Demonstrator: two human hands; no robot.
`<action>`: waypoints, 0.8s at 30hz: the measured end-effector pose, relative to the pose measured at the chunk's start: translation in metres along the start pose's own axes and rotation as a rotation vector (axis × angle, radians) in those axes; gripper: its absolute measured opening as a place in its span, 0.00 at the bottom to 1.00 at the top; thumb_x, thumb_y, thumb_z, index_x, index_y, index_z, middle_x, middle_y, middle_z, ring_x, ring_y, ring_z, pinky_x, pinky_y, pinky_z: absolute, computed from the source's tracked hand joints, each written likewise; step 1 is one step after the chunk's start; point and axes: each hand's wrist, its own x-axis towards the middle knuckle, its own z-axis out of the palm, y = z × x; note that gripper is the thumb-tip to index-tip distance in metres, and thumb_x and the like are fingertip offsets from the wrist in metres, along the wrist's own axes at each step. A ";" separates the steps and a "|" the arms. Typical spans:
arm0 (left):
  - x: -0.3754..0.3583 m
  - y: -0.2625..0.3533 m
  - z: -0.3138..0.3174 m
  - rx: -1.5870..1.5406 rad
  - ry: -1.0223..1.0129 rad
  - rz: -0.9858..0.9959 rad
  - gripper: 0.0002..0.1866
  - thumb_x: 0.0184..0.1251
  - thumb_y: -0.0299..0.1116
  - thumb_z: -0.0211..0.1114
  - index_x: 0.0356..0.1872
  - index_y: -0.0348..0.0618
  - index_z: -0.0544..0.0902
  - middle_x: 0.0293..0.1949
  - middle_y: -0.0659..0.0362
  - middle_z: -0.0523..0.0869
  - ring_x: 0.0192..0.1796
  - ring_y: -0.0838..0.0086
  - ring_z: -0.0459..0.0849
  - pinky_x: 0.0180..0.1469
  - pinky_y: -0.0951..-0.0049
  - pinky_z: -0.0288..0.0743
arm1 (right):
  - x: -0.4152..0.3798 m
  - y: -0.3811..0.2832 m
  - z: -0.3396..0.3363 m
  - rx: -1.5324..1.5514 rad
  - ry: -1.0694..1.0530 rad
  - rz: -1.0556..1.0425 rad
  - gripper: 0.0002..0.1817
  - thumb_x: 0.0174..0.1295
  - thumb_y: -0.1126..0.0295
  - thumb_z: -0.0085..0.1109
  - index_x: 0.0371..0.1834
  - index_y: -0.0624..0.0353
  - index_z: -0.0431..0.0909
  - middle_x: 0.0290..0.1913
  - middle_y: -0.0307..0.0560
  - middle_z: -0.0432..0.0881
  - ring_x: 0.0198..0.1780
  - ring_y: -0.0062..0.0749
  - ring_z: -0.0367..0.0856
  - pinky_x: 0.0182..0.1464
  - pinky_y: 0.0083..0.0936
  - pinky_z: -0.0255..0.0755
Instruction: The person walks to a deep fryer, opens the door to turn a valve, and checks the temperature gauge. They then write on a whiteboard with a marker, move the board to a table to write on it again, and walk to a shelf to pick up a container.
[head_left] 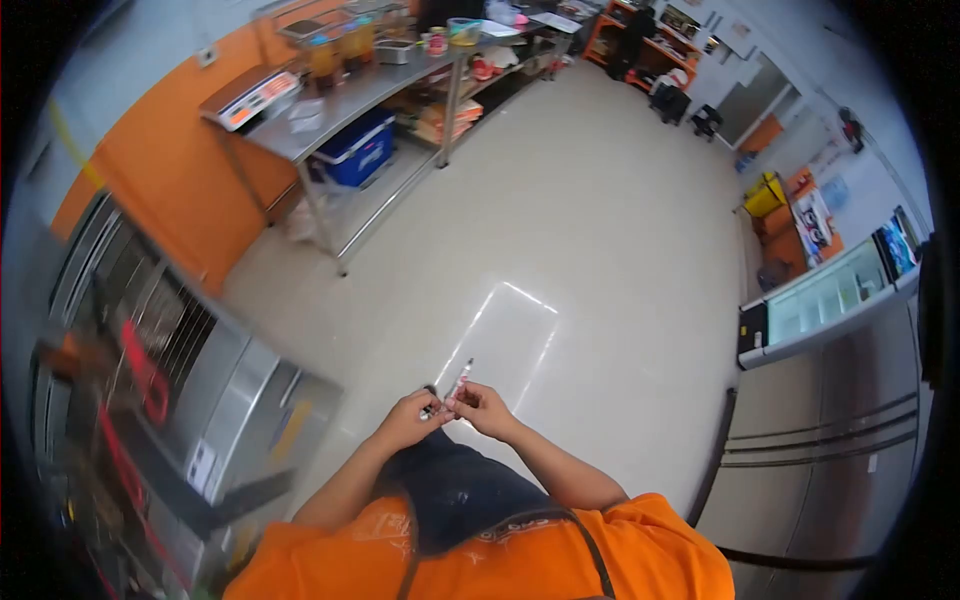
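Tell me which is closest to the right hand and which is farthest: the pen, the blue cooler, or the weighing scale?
1. Pen: held at the right hand, sticking up from the fingers.
2. Blue cooler: across the floor, under the steel table.
3. Weighing scale: on the tabletop's left end, slightly beyond the cooler.

Left hand [408,418]: low in the frame, just left of centre, fingers curled inward, fingertips pinched together toward the right hand.
Right hand [482,408]: just right of the left hand, fingers bent, thumb and forefinger closed in a pinch at the point where the two hands meet.
Hands together: touching or all but touching at the fingertips, held in front of the body.
Left forearm: bare, runs from the lower left up to the wrist, elbow bent.
Right forearm: bare, runs from the lower right up and left to the wrist, elbow bent.
Upper arms: in orange sleeves at the bottom edge of the frame.
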 end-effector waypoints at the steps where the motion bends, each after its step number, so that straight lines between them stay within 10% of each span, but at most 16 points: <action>1: 0.039 0.007 -0.006 0.006 -0.060 0.019 0.15 0.57 0.41 0.67 0.29 0.37 0.78 0.31 0.54 0.79 0.36 0.65 0.79 0.42 0.69 0.72 | 0.015 -0.004 -0.026 0.010 0.063 0.021 0.06 0.62 0.69 0.58 0.36 0.61 0.76 0.30 0.37 0.79 0.34 0.19 0.77 0.39 0.19 0.71; 12: 0.465 0.034 0.009 -0.151 -0.517 0.016 0.14 0.70 0.41 0.53 0.41 0.40 0.78 0.30 0.61 0.77 0.31 0.79 0.74 0.34 0.76 0.71 | 0.147 -0.128 -0.340 0.073 1.004 -0.174 0.07 0.62 0.69 0.57 0.34 0.62 0.75 0.28 0.42 0.80 0.32 0.22 0.78 0.35 0.20 0.71; 24: 0.837 0.035 -0.029 -0.309 -0.160 -0.381 0.13 0.71 0.39 0.49 0.44 0.41 0.76 0.30 0.63 0.74 0.29 0.80 0.72 0.30 0.78 0.70 | 0.418 -0.237 -0.674 0.215 0.669 -0.189 0.10 0.62 0.73 0.57 0.44 0.65 0.75 0.31 0.39 0.79 0.32 0.21 0.77 0.37 0.18 0.71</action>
